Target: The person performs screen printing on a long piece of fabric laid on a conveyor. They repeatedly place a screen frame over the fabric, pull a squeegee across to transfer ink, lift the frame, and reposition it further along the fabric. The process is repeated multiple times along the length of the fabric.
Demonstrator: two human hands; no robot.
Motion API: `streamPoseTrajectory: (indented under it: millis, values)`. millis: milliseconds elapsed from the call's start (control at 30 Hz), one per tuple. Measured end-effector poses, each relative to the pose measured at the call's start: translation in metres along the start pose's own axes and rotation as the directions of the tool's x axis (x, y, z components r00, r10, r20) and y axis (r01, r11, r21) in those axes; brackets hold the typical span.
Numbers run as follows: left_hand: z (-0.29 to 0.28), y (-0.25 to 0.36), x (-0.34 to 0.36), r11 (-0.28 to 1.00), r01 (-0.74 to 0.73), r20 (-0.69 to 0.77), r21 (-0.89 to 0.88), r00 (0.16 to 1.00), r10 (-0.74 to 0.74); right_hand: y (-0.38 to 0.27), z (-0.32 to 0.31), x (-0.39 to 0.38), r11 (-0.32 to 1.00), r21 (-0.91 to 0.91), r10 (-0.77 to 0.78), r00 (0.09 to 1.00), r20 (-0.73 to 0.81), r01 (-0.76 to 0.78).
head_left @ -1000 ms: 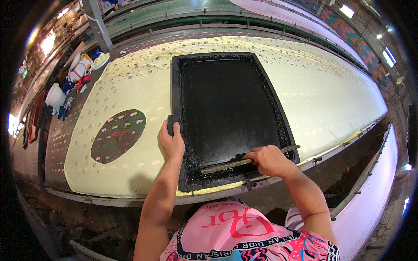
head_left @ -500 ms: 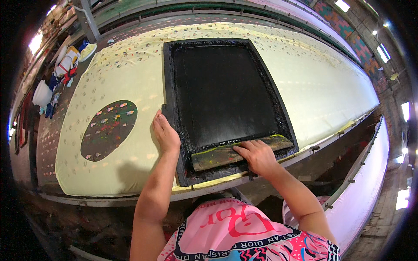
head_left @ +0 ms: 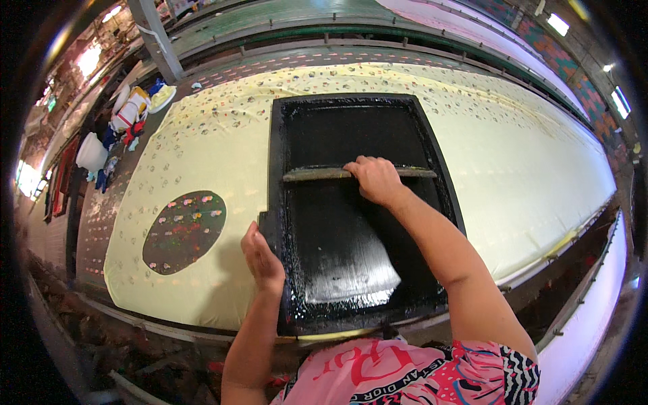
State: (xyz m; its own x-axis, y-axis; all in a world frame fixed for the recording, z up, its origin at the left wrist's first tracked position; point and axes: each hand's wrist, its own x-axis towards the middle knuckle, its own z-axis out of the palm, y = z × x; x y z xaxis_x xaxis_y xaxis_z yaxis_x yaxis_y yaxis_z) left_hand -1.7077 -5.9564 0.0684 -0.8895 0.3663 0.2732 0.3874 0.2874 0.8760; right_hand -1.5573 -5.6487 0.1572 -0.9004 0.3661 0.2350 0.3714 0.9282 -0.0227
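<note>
A black screen-printing frame (head_left: 450, 182) lies on the pale yellow fabric (head_left: 202, 162), its inside dark with wet ink. My right hand (head_left: 376, 179) is closed over the top edge of a long wooden squeegee (head_left: 307, 175), which spans the frame crosswise above its middle. Glossy ink shows on the screen (head_left: 344, 270) on the near side of the squeegee. Beside the frame's left edge, my left hand (head_left: 262, 258) rests against a small block with its fingers stretched out. Its palm side is partly hidden.
An oval hole (head_left: 185, 233) in the fabric bares a dark, paint-marked table. At far left are a white bucket (head_left: 92, 152) and a heap of cloths (head_left: 131, 115). A post (head_left: 155, 40) rises behind. Another long table (head_left: 584, 304) stands at right.
My right hand has pushed the squeegee from the frame's near end to beyond its middle, and it now stands more upright. My left hand stays at the frame's left edge. The view has shifted.
</note>
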Motion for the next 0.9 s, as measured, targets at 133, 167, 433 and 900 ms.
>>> streamPoseTrajectory:
  millis: [133,167,433,900]
  values:
    - [-0.004,0.006,-0.002,0.993,-0.068,0.002,0.098,0.998,0.068,0.048,0.020,0.076,0.999,-0.018,0.050,0.996,0.078,-0.049]
    - [-0.002,0.010,-0.002,0.996,-0.034,-0.019,0.078,0.999,0.036,0.059,0.026,0.094,0.998,-0.027,0.051,0.996,0.073,-0.049]
    - [-0.003,0.022,-0.003,0.989,0.032,-0.060,0.147,0.998,-0.023,0.119,0.045,0.195,0.994,-0.070,0.101,0.979,0.175,-0.090]
    - [-0.001,0.027,-0.005,0.986,0.075,-0.069,0.152,0.996,-0.065,0.190,0.038,0.203,0.999,0.005,0.050,0.972,0.229,-0.053]
